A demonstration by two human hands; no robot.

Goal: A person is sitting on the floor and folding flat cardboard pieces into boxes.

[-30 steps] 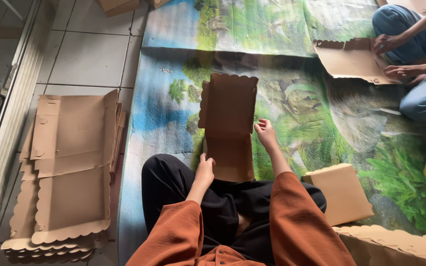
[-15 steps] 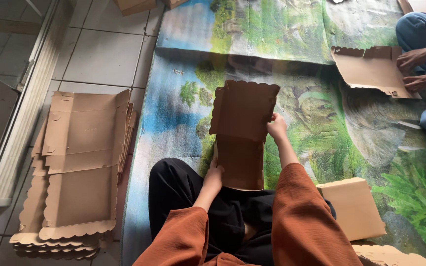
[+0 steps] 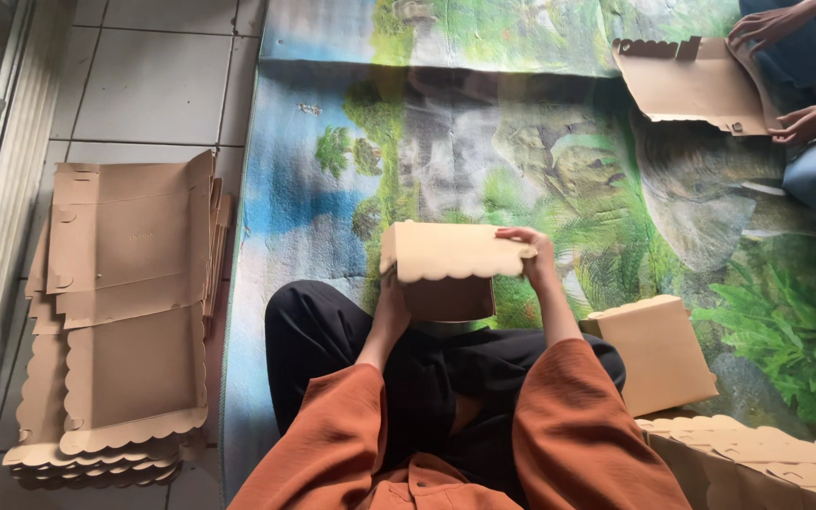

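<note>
Left hand (image 3: 391,300): gripping cardboard box (image 3: 450,264) at its left side.
Right hand (image 3: 533,253): gripping the box's scalloped lid edge.
Flat blanks (image 3: 125,312): stacked, far left of left hand.

Tan scallop-edged box (image 3: 450,269) held centre, closed box (image 3: 655,351) right, flat stack (image 3: 120,321) left
</note>
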